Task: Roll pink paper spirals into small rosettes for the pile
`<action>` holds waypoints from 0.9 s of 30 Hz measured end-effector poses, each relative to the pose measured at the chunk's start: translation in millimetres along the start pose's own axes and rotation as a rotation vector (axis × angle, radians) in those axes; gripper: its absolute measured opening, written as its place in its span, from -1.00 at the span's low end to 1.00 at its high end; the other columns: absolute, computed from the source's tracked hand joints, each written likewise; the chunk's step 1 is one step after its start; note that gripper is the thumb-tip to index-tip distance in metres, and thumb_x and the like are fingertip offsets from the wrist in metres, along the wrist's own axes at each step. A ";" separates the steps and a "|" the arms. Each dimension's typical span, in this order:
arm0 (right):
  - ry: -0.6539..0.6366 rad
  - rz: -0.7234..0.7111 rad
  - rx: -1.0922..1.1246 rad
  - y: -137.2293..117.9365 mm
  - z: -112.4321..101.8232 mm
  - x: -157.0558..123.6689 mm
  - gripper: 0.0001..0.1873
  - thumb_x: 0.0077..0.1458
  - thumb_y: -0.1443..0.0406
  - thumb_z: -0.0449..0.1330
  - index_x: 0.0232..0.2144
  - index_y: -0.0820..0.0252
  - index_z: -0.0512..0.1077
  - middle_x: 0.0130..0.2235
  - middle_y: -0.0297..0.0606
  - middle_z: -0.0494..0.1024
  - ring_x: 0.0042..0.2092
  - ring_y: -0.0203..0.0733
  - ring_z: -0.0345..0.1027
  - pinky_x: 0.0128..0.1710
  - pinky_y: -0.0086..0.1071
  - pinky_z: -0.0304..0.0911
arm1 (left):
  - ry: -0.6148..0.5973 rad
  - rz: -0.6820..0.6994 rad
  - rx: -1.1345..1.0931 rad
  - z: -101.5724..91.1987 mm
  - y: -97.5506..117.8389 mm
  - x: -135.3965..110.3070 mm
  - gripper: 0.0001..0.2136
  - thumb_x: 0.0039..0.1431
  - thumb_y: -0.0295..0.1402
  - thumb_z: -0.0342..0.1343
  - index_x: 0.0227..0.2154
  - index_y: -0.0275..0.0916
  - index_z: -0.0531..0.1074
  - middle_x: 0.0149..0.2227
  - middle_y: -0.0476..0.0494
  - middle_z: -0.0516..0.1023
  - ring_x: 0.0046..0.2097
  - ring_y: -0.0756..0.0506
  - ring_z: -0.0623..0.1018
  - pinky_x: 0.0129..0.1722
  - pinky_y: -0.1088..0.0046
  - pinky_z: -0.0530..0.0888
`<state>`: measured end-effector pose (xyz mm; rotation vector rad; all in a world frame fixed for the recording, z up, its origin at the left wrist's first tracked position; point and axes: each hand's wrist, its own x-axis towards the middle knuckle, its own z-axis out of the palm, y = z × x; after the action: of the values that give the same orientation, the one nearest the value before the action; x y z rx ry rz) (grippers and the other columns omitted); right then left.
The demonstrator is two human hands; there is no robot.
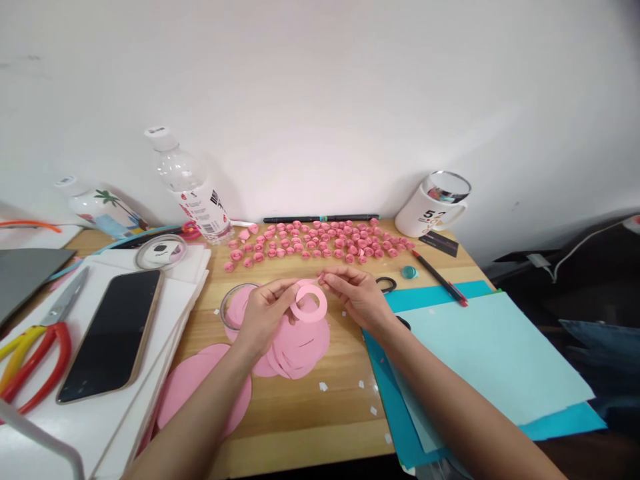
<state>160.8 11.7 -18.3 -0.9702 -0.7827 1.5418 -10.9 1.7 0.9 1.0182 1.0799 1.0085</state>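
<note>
Over the middle of the wooden desk [300, 393], my left hand [264, 313] and my right hand [356, 293] both pinch a pink paper spiral strip [310, 303] that curls into a ring between them. Under the hands lies a stack of pink paper discs [299, 347], and a larger pink disc [193, 387] rests by my left forearm. Beyond the hands, several small rolled pink paper roses [320, 241] are spread in rows along the back of the desk.
A phone [113, 333] lies on white sheets at the left, with red-handled scissors [35, 357] beside it. Two bottles [193, 190] and a white mug [435, 203] stand by the wall. Blue paper sheets [490, 353] cover the right side. A red pen [440, 279] lies nearby.
</note>
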 end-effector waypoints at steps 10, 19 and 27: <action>-0.003 -0.033 0.006 -4.9 4.8 -4.4 -0.84 -0.22 0.31 0.37 -0.58 0.18 0.43 -0.54 -0.43 0.50 -0.49 -0.41 0.33 -0.43 -0.51 0.27 | -0.012 -0.025 -0.008 1.9 -0.4 0.1 -0.77 -0.06 -0.31 0.22 -0.30 -0.27 0.55 -0.57 -0.03 0.48 -0.63 0.10 0.32 -0.64 0.58 0.25; 0.006 -0.007 0.032 -5.7 5.4 -3.6 -0.84 -0.21 0.29 0.36 -0.47 0.18 0.50 -0.40 -0.32 0.58 -0.35 -0.31 0.43 -0.23 -0.41 0.31 | 0.030 -0.004 -0.034 1.7 -1.2 1.8 -0.73 -0.08 -0.35 0.23 -0.24 -0.25 0.53 -0.37 -0.11 0.58 -0.60 0.12 0.35 -0.64 0.59 0.29; 0.014 -0.042 -0.038 -4.3 3.3 -4.2 -0.84 -0.24 0.29 0.37 -0.52 0.19 0.48 -0.47 -0.35 0.56 -0.44 -0.34 0.38 -0.36 -0.43 0.31 | -0.015 -0.040 -0.016 2.6 2.5 -1.0 -0.74 -0.14 -0.39 0.26 -0.30 -0.30 0.54 -0.34 -0.15 0.58 -0.44 0.04 0.43 -0.54 0.58 0.35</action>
<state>160.0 8.4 -12.4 -0.9855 -0.8194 1.4874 -8.9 0.9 3.9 0.9866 1.0742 0.9745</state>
